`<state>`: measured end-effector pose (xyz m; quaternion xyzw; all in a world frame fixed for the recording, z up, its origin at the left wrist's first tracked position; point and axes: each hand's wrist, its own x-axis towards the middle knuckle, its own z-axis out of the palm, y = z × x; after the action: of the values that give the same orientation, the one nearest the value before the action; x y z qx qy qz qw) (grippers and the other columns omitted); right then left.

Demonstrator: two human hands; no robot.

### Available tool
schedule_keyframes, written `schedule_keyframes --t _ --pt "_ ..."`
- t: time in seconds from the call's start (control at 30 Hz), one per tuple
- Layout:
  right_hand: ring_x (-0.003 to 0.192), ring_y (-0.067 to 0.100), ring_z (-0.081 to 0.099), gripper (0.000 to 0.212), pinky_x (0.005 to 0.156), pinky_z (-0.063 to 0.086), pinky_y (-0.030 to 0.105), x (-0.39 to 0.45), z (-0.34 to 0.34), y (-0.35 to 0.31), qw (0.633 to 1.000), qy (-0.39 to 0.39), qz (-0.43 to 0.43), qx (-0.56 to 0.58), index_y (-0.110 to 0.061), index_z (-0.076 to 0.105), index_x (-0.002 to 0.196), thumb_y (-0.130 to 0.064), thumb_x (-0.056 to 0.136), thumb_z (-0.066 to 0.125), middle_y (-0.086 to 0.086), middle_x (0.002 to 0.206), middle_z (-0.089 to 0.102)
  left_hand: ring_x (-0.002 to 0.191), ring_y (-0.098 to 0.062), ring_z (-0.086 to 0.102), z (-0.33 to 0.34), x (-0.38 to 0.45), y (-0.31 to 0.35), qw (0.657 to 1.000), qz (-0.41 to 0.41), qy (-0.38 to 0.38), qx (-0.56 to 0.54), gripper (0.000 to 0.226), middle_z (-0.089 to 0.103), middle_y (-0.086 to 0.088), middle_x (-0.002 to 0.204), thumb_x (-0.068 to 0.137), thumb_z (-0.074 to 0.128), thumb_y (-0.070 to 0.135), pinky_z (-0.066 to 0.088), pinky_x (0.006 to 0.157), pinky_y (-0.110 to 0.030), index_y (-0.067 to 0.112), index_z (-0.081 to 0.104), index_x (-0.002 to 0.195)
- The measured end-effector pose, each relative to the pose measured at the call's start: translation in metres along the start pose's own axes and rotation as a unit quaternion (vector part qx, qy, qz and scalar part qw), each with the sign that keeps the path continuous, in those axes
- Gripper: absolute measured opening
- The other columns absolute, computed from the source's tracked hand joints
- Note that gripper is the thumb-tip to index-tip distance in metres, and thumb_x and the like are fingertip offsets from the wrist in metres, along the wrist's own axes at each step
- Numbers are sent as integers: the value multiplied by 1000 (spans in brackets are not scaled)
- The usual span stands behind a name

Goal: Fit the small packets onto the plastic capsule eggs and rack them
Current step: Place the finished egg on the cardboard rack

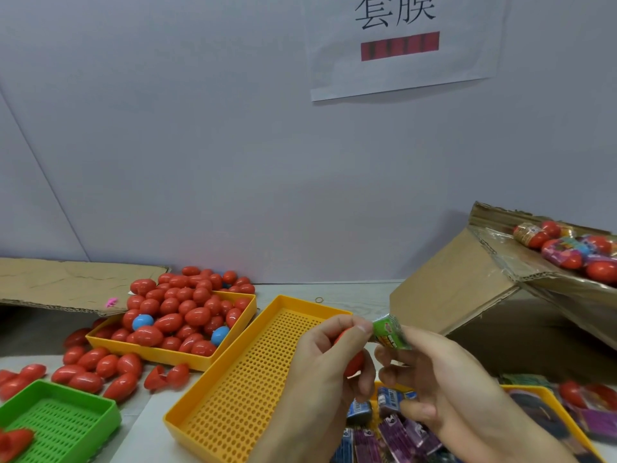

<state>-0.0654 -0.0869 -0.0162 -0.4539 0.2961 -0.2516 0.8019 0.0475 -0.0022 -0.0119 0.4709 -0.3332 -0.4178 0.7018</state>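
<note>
My left hand (320,359) grips a red capsule egg (354,362), mostly hidden by the fingers. My right hand (430,372) pinches a small green packet (390,331) that sits at the egg's top end, touching my left thumb. Both hands hover over the right edge of a perforated orange rack tray (253,369) with nothing in it. Behind it an orange bin (167,354) is heaped with red eggs (187,312) and two blue ones (143,322).
Loose red eggs (93,365) lie on the table at left beside a green perforated tray (60,422). An orange tray of purple and blue packets (394,436) sits under my hands. A tilted cardboard box (474,289) with wrapped eggs (567,252) stands at right.
</note>
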Motion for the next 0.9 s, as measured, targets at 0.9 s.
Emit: schedule_keyframes --t 0.9 --pt "55 0 50 11 49 37 14 -3 -1 1 941 50 -225 -249 -41 69 86 -41 90 59 -7 64 60 43 -13 50 -5 5 -11 986 41 90 132 17 58 2 55 90 66 24 40 40 -22 9 69 83"
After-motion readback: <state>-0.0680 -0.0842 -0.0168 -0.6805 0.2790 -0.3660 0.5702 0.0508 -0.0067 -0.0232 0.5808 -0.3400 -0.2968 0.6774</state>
